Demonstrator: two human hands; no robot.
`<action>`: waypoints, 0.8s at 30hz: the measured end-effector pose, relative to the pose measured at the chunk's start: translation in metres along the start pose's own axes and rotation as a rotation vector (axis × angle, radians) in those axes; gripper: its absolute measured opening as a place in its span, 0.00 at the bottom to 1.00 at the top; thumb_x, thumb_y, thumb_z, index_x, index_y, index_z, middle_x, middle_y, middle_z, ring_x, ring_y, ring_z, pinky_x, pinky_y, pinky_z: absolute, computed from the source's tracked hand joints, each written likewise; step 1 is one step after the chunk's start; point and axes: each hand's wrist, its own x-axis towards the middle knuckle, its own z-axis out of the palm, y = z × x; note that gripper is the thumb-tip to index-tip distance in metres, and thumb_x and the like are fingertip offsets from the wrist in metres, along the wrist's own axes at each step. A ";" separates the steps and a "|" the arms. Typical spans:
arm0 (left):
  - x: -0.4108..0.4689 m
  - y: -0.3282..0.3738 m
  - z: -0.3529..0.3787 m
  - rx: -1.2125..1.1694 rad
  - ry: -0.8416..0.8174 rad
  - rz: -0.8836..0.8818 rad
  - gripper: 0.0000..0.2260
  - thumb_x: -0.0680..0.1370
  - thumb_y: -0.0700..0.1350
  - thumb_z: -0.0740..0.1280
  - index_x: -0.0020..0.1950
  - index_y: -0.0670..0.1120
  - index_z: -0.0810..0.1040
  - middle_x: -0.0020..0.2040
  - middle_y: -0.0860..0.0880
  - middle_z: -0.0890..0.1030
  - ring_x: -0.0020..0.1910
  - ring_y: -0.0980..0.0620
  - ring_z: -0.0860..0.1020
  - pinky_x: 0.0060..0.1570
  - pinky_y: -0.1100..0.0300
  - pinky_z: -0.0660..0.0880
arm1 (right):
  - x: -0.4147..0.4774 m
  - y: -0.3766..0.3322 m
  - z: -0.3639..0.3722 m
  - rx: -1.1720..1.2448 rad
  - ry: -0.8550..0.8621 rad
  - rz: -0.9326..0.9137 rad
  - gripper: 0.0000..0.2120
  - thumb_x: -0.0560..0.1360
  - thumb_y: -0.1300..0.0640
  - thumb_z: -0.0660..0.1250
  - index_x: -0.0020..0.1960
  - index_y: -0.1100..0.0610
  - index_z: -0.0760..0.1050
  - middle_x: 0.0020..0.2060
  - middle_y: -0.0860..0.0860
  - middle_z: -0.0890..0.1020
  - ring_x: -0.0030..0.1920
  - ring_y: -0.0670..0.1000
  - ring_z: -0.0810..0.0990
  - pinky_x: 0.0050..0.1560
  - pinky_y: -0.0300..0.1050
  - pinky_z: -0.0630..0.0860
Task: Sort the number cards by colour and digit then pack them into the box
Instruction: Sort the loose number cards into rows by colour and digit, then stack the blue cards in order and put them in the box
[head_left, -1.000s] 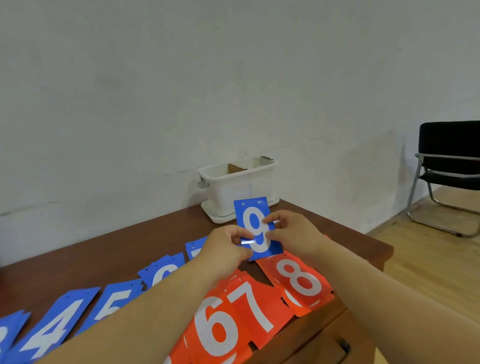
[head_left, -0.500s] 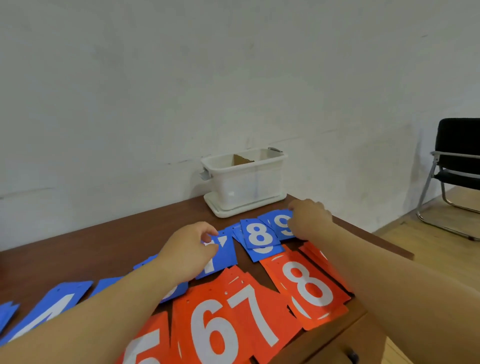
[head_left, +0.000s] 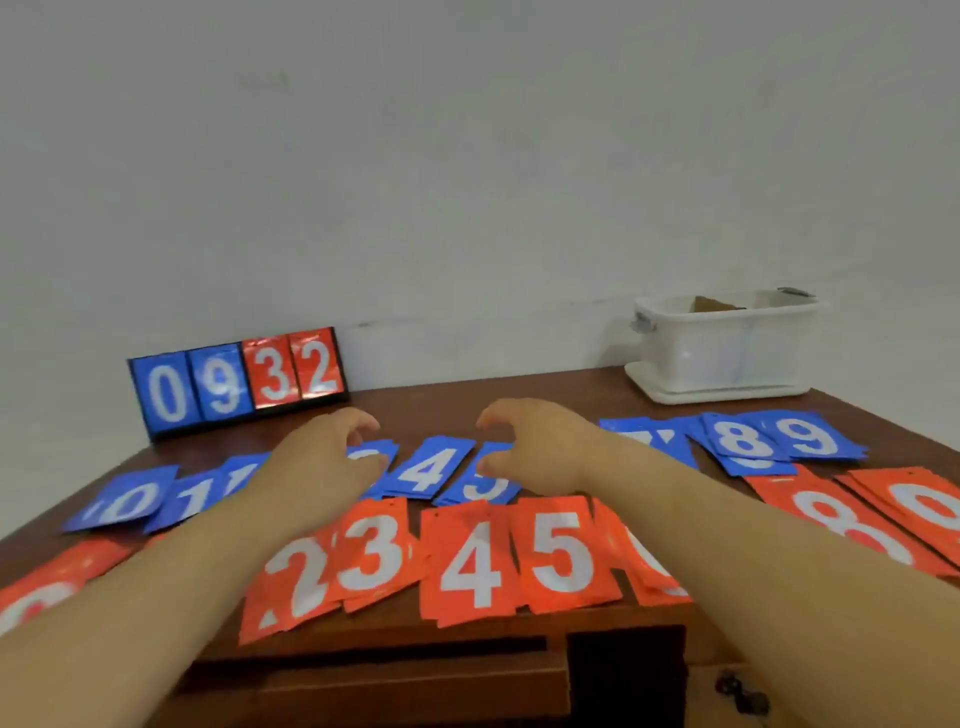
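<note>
A plain, matt pale wall (head_left: 467, 156) rises behind a dark brown wooden table (head_left: 467, 400), whose smooth top shows bare in a strip between the far card row and the wall. Two rows of thin, flat, rectangular number cards with white digits run across the table. The red cards (head_left: 478, 561) lie overlapping along the near edge. The blue cards (head_left: 431, 467) lie just behind them in small fanned stacks, from 0 at the left to 9 at the right.

The box (head_left: 722, 348), smooth white plastic with rounded corners, stands open on a white tray at the far right corner, by the wall and well apart from both hands. A glossy flip scoreboard (head_left: 239, 382) reading 0932 stands at the far left.

The left hand (head_left: 322, 462) and right hand (head_left: 540, 452) sit over the middle blue cards, either side of the blue 4. Their fingers are loosely curled and grip nothing. Whether they touch the cards is unclear.
</note>
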 end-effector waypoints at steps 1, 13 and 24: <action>-0.010 -0.023 -0.013 0.003 0.018 -0.058 0.16 0.75 0.51 0.73 0.62 0.54 0.77 0.55 0.53 0.79 0.52 0.53 0.77 0.51 0.58 0.70 | 0.005 -0.021 0.006 -0.002 -0.024 -0.036 0.26 0.75 0.47 0.70 0.71 0.51 0.72 0.68 0.50 0.76 0.67 0.52 0.74 0.65 0.43 0.70; 0.017 -0.256 -0.070 0.019 0.079 -0.410 0.22 0.74 0.51 0.72 0.68 0.53 0.75 0.65 0.46 0.75 0.60 0.47 0.76 0.57 0.55 0.72 | 0.166 -0.186 0.119 0.015 -0.246 -0.267 0.27 0.76 0.46 0.70 0.73 0.50 0.69 0.70 0.48 0.73 0.67 0.50 0.72 0.59 0.39 0.66; 0.037 -0.390 -0.051 0.262 -0.179 -0.429 0.36 0.69 0.74 0.48 0.76 0.64 0.64 0.69 0.53 0.71 0.67 0.47 0.70 0.66 0.46 0.70 | 0.295 -0.264 0.199 -0.161 -0.514 -0.270 0.39 0.70 0.36 0.72 0.76 0.44 0.62 0.77 0.50 0.60 0.75 0.59 0.60 0.72 0.58 0.64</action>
